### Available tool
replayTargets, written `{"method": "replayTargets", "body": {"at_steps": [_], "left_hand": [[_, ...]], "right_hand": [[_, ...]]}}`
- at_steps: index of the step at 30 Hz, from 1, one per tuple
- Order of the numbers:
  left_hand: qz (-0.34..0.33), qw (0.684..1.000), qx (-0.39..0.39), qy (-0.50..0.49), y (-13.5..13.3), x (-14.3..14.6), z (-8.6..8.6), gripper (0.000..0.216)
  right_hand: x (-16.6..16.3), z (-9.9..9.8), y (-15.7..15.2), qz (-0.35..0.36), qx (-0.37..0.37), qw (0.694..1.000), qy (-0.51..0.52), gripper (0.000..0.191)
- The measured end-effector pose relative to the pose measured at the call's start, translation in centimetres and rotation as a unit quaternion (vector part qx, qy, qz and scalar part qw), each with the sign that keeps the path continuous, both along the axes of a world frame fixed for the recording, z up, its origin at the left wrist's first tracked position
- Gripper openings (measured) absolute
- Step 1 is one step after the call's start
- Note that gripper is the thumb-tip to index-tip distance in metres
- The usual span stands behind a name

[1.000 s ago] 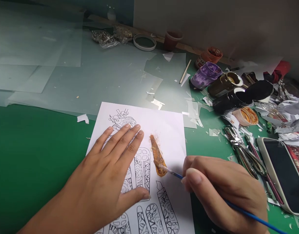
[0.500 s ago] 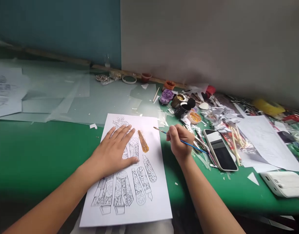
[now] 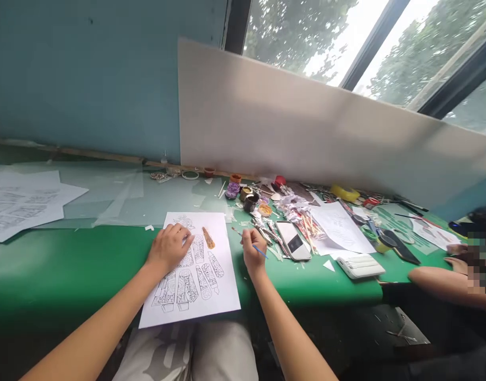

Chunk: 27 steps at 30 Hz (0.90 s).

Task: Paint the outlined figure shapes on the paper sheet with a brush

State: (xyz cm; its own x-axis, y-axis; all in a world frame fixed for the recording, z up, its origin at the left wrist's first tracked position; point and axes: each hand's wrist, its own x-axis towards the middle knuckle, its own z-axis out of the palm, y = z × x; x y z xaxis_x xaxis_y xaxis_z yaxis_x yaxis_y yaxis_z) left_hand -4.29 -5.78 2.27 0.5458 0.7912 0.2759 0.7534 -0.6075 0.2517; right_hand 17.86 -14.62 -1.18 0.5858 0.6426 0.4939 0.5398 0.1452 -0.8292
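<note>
A white sheet with printed black line drawings (image 3: pixel 222 296) lies on the green tabletop and juts over its front edge. One narrow tapered shape (image 3: pixel 208 238) near its upper right is coloured orange-brown. My left hand (image 3: pixel 170 246) rests palm down on the sheet, fingers slightly bent and holding nothing, covering part of the drawings. Just off the sheet's right edge, my right hand (image 3: pixel 254 251) grips a thin blue paintbrush (image 3: pixel 260 252), its bristle end pointing up and left. Several small paint pots stand beyond it, among them a purple one (image 3: pixel 232 190) and a black one (image 3: pixel 251 202).
A phone (image 3: pixel 293 241) and a white power bank (image 3: pixel 360 265) lie right of my hand. Brushes, sticks and paper scraps clutter the back. Clear sheets (image 3: pixel 119 185) and drawn papers (image 3: pixel 24 203) lie left. Another person's arm (image 3: pixel 445 280) rests at far right.
The view has tilted up and widened, bringing in the window and the other person. My left hand's fingers have drawn in from a flat spread. The paintbrush stays in my right hand.
</note>
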Motion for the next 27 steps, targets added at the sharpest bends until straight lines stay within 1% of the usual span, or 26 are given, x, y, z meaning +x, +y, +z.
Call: {"method": "replayTargets", "body": {"at_steps": [3,5,8,11,13,16,19,23,27], "left_hand": [[0.002,1.000,0.005,-0.004,0.1,-0.4,-0.1,0.037],[-0.013,1.000,-0.010,0.004,-0.1,-1.3,0.0,0.035],[-0.046,0.998,-0.047,0.003,-0.4,-2.9,0.0,0.041],[-0.054,0.996,-0.072,-0.006,-0.6,-4.0,-0.1,0.046],[-0.047,0.997,-0.063,-0.009,-0.5,-4.0,-0.3,0.046],[-0.011,0.999,-0.034,-0.018,-0.2,-3.7,-0.5,0.042],[0.021,0.999,-0.039,-0.015,-0.1,-3.4,-0.5,0.039],[0.031,0.998,-0.055,-0.007,-0.3,-3.4,-0.2,0.038],[0.035,0.998,-0.057,-0.003,-0.5,-3.5,0.0,0.037]], "right_hand": [[-0.5,-0.1,-0.7,0.008,-0.012,0.999,-0.039,0.040],[-0.8,-0.2,-0.8,0.016,-0.017,0.997,-0.068,0.036],[-1.1,-0.4,-0.7,0.029,-0.021,0.993,-0.114,0.030],[-1.3,-0.6,-0.5,0.041,-0.032,0.986,-0.158,0.027],[-1.4,-0.8,-0.4,0.047,-0.044,0.980,-0.186,0.027],[-1.4,-1.0,-0.2,0.046,-0.067,0.972,-0.220,0.028],[-1.2,-1.1,0.1,0.035,-0.092,0.966,-0.239,0.031],[-1.2,-1.3,0.4,0.022,-0.129,0.960,-0.249,0.034],[-1.5,-1.1,0.3,0.018,-0.154,0.954,-0.257,0.031]]}}
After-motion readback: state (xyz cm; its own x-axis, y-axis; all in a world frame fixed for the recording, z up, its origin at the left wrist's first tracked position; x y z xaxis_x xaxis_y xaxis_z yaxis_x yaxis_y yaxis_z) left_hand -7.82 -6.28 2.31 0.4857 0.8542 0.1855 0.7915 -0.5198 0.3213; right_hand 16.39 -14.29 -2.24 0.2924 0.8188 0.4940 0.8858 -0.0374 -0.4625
